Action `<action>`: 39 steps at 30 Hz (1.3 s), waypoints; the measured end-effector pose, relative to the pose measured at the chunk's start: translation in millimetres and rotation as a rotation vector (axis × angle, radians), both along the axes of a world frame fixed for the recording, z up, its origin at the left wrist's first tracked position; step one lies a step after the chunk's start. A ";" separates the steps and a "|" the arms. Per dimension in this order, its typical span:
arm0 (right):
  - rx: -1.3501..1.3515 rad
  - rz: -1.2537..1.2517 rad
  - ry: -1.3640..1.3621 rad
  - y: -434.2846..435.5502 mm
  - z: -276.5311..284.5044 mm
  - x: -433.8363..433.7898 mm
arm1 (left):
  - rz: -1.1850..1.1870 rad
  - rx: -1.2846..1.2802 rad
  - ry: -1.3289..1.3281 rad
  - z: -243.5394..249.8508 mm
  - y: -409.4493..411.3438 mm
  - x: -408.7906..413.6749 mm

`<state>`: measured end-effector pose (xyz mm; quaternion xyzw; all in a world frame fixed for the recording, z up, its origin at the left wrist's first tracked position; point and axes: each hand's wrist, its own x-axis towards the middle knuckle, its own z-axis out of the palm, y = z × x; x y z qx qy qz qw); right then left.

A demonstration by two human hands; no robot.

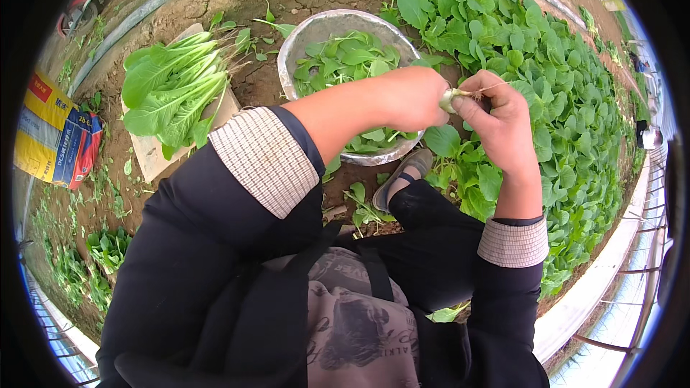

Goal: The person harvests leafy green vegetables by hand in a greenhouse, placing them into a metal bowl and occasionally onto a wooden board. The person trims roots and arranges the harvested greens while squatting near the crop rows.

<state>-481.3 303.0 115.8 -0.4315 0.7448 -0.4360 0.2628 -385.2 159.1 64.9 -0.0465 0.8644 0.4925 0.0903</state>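
Note:
My left hand (423, 96) is closed around the stems of a leafy green plant (447, 100), its pale base poking out toward the right. At that base, the thumb and forefinger of my right hand (498, 118) pinch the plant beside its thin roots (477, 95). Most of the plant is hidden by my left hand. Under my left forearm stands a round metal basin (288, 59) holding loose green leaves (345, 59). A pile of leafy greens (178, 89) with roots attached lies on a flat board (148, 159) to the left.
A dense bed of growing greens (571, 118) fills the right side. A printed yellow and blue sack (54, 132) lies at far left. More greens (108, 248) sit at lower left. My shoe (412, 170) rests close to the basin. A pale pipe (151, 2) crosses the soil behind.

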 end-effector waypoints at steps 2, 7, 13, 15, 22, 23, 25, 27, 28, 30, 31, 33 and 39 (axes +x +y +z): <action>-0.092 -0.007 -0.109 1.3 -5.5 -9.2 | 0.073 -0.129 0.038 -2.8 -5.0 2.0; 0.216 -0.147 -0.172 22.3 -24.2 -70.5 | 0.365 0.280 -0.176 21.1 -20.2 1.1; 1.476 0.298 -0.244 79.5 -207.2 -80.7 | 0.309 0.161 -0.014 28.8 -14.9 6.1; 1.477 0.916 0.340 103.1 -280.1 -66.9 | 0.274 0.143 0.053 20.4 -16.8 10.8; 1.099 0.286 1.000 129.2 -334.5 -87.5 | 0.239 0.087 -0.079 26.0 -23.3 15.9; 1.340 0.297 1.133 146.5 -350.5 -95.9 | 0.218 0.075 -0.067 26.1 -23.4 12.1; 1.693 0.569 0.900 112.3 -313.4 -90.0 | 0.230 0.050 -0.137 20.5 -28.4 17.6; 1.775 0.714 0.785 121.9 -329.5 -104.2 | 0.189 0.034 -0.263 26.5 -29.4 7.7; 1.750 0.734 0.841 126.7 -336.8 -106.5 | 0.180 0.005 -0.260 23.2 -29.8 7.3; 1.701 0.776 0.947 140.0 -349.5 -105.3 | 0.170 -0.010 -0.283 22.1 -29.7 5.2; 1.669 0.800 0.997 144.6 -355.0 -101.5 | 0.166 -0.020 -0.299 21.7 -29.9 5.1; 1.605 0.848 1.098 152.1 -362.2 -95.1 | 0.164 -0.030 -0.302 19.9 -30.2 4.1; 1.051 -0.201 0.545 113.9 -335.1 -104.9 | 0.165 -0.070 -0.275 16.6 -30.6 9.7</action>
